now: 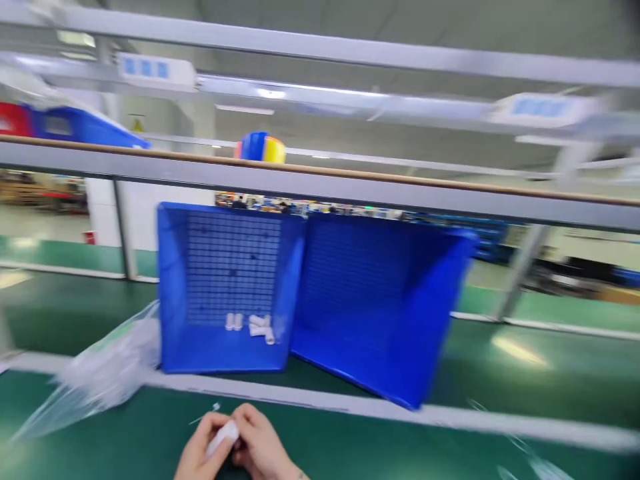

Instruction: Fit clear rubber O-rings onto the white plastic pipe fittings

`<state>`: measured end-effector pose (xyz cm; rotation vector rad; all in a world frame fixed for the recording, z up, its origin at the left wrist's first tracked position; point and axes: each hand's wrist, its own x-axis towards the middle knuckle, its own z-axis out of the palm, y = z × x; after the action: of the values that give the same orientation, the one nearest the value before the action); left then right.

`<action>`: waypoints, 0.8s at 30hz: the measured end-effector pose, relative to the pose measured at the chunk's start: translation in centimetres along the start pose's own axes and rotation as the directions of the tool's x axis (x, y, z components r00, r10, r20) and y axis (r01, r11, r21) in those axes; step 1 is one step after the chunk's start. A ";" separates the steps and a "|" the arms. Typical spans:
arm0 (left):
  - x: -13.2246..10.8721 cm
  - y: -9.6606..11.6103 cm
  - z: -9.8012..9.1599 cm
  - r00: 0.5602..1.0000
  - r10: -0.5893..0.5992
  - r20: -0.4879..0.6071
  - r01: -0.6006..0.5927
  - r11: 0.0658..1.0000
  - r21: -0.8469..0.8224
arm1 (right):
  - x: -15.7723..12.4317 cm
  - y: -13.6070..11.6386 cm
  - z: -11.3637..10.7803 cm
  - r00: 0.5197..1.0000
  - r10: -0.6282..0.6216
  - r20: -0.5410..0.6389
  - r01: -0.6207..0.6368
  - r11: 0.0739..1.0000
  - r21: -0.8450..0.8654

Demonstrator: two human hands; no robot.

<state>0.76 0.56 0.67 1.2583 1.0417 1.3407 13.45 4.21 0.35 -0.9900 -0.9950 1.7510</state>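
Near the bottom of the head view, a small white rounded piece [223,435] is held in front of me; its exact kind is blurred. My left hand [203,450] wraps its fingers round this piece. My right hand [261,441] meets it from the right, its bent fingers pressed at the piece's far end, with the fingertips partly hidden. Beyond the hands, a blue bin [223,350] lies on its side, opening toward me. Several similar white pieces [260,327] rest inside it.
A second blue bin [360,340] stands tilted beside the first. A clear plastic bag [113,363] with pale contents lies left on the green bench [350,447]. Plastic scraps [543,463] are at lower right. A shelf rail [320,181] crosses above the bins.
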 end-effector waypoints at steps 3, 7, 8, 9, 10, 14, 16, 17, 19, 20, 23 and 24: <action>0.9 -0.8 0.0 0.997 -0.057 -0.055 0.050 0.991 -0.121 | 0.3 0.6 0.2 0.994 -0.096 0.048 0.098 0.994 -0.046; 1.5 -1.2 0.1 0.976 -0.184 -0.113 0.133 0.924 -0.358 | 0.6 0.2 0.5 0.975 -0.172 0.142 0.201 0.954 -0.220; 1.3 -1.1 0.1 0.970 -0.215 -0.116 0.150 0.899 -0.411 | 0.4 0.0 0.7 0.974 -0.180 0.140 0.211 0.944 -0.255; 1.1 -0.9 0.1 0.963 -0.244 -0.114 0.167 0.875 -0.454 | 0.2 -0.1 0.8 0.974 -0.187 0.129 0.217 0.935 -0.281; 0.8 -0.6 0.1 0.958 -0.267 -0.103 0.185 0.854 -0.487 | 0.0 -0.1 0.9 0.974 -0.193 0.118 0.220 0.929 -0.297; 0.8 0.1 -0.3 0.949 -0.309 -0.059 0.230 0.810 -0.539 | -0.2 0.3 0.9 0.972 -0.219 0.084 0.234 0.928 -0.289; 1.1 0.0 -0.4 0.943 -0.330 -0.035 0.256 0.791 -0.556 | -0.1 0.8 0.5 0.969 -0.238 0.070 0.248 0.927 -0.283; 1.2 -0.1 -0.5 0.941 -0.338 -0.029 0.264 0.783 -0.563 | 0.0 1.1 0.4 0.966 -0.248 0.071 0.258 0.920 -0.294; 1.2 -0.3 -0.8 0.937 -0.347 -0.029 0.270 0.776 -0.570 | 0.1 1.6 0.3 0.960 -0.260 0.102 0.280 0.901 -0.332; 1.1 -0.4 -1.2 0.937 -0.348 -0.033 0.269 0.777 -0.569 | 0.2 1.9 0.4 0.956 -0.266 0.122 0.293 0.888 -0.354; 0.8 -0.2 -2.3 0.935 -0.348 -0.063 0.260 0.798 -0.544 | 0.4 2.5 1.1 0.932 -0.347 0.104 0.356 0.819 -0.451; 0.8 0.0 -2.3 0.939 -0.336 -0.076 0.252 0.821 -0.513 | 0.3 2.5 1.3 0.918 -0.388 0.085 0.373 0.770 -0.518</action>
<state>-1.53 1.43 0.58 0.5794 0.8786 1.3657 11.45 3.42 -1.52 -1.0409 -1.5890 1.1372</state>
